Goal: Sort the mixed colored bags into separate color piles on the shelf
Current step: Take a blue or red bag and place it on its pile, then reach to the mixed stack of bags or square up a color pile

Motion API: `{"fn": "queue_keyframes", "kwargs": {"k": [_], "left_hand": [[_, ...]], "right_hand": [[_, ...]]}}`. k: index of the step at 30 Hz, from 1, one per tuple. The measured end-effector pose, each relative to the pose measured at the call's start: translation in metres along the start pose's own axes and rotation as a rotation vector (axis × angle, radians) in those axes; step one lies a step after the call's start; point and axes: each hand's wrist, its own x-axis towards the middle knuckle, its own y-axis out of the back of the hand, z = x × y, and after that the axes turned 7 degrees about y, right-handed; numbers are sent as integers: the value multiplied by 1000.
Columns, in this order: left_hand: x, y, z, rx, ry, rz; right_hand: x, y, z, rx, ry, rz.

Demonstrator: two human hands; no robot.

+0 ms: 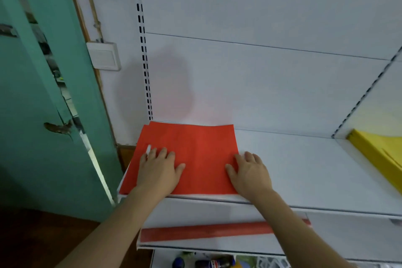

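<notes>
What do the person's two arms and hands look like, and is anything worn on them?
Both forearms are bare up to the picture's lower edge: no sleeve, glove, watch or bracelet shows. The left hand and the right hand show no rings. The fingernails look short and unpainted.

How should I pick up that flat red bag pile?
Probably by the front edge of the red bag pile, coming from the shelf's open front. It lies flat, so nothing sticks up to grab, and that edge sits at the shelf lip, where fingers could slip under.
</notes>
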Motion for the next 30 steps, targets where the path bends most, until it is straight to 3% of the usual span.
{"fn": "queue_keyframes", "kwargs": {"k": [11,14,17,20,23,27,30], "left_hand": [[-4,1,5,-32,-23,-1],[-7,1,5,-56,-17,-22],[-5,0,6,-67,-17,-30],[2,0,6,-94,-23,-61],[10,3,1,-197,27,19],[29,6,-9,-376,150,147],[42,8,-4,-775,198,91]], "right_hand": [[5,7,-23,342,15,41],[8,18,-33,544,-4,92],[18,32,-38,756,-197,140],[28,46,-36,850,-425,76],[23,51,-28,761,-274,76],[11,62,-10,722,-66,278],[2,69,4,772,41,442]]}}
